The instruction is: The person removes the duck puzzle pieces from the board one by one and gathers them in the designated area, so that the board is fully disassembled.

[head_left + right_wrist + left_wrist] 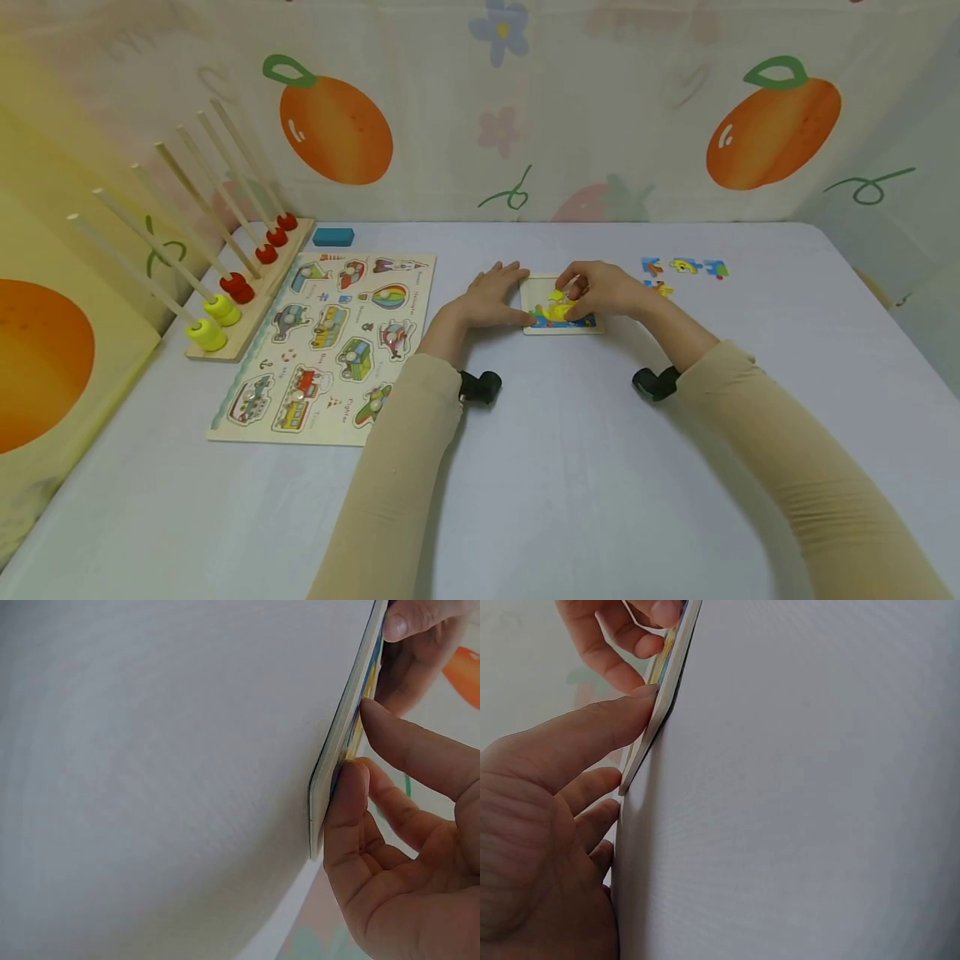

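A small jigsaw puzzle board (pixel 542 331) with a pale wooden frame lies on the table, with yellow and blue pieces in it. My left hand (pixel 491 297) rests at its left side with fingers spread out, the thumb on the frame's lower left edge. Over the board, my right hand (pixel 606 290) has its fingers bent and holds a yellow puzzle piece (pixel 557 310) between thumb and fingers, low against the board. Its outline is partly hidden by the fingers. Both wrist views show the board edge-on, with the left thumb (pixel 641 712) and right thumb (pixel 382 724) touching it.
Several loose puzzle pieces (pixel 685 266) lie right of the board. At left are a large vehicle picture board (pixel 318 333), a wooden peg stand (pixel 251 312) with red and yellow beads, and a blue block (pixel 333 237). A printed curtain (pixel 442 108) hangs behind.
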The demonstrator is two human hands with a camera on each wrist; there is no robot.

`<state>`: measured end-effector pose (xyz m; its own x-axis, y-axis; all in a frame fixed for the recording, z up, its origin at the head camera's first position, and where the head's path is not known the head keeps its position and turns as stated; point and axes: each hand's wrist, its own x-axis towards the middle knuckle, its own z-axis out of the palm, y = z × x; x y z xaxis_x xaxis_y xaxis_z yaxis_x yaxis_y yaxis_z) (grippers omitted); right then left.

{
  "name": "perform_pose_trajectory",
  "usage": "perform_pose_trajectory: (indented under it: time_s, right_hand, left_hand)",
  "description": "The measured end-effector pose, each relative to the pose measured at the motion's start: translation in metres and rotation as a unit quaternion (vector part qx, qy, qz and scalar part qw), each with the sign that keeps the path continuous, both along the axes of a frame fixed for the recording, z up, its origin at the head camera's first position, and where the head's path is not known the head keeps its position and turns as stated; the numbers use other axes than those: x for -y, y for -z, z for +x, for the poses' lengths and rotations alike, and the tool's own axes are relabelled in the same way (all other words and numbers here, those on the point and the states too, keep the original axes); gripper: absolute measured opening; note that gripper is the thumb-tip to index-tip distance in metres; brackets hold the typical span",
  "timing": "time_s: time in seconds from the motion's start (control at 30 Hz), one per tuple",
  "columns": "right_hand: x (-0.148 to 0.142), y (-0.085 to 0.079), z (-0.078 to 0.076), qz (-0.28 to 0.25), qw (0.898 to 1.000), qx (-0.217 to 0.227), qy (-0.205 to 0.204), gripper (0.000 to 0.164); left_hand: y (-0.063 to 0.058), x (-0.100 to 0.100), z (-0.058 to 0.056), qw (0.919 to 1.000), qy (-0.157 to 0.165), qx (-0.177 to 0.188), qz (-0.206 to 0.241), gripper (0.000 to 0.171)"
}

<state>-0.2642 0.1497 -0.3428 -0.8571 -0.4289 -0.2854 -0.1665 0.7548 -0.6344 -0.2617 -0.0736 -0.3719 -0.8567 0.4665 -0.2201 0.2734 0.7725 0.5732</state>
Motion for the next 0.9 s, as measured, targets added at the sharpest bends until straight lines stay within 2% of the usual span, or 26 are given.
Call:
perform_pose_trajectory:
  time_s: [0.9]
  right_hand:
    - [0.0026,0.0022,-0.0027,0.015,1.000,-0.011,-0.002,0.045]
  left_hand:
    - [-0.0011,0.0007,-0.0001,1.0000,0.006,-0.001,-0.003,0.083]
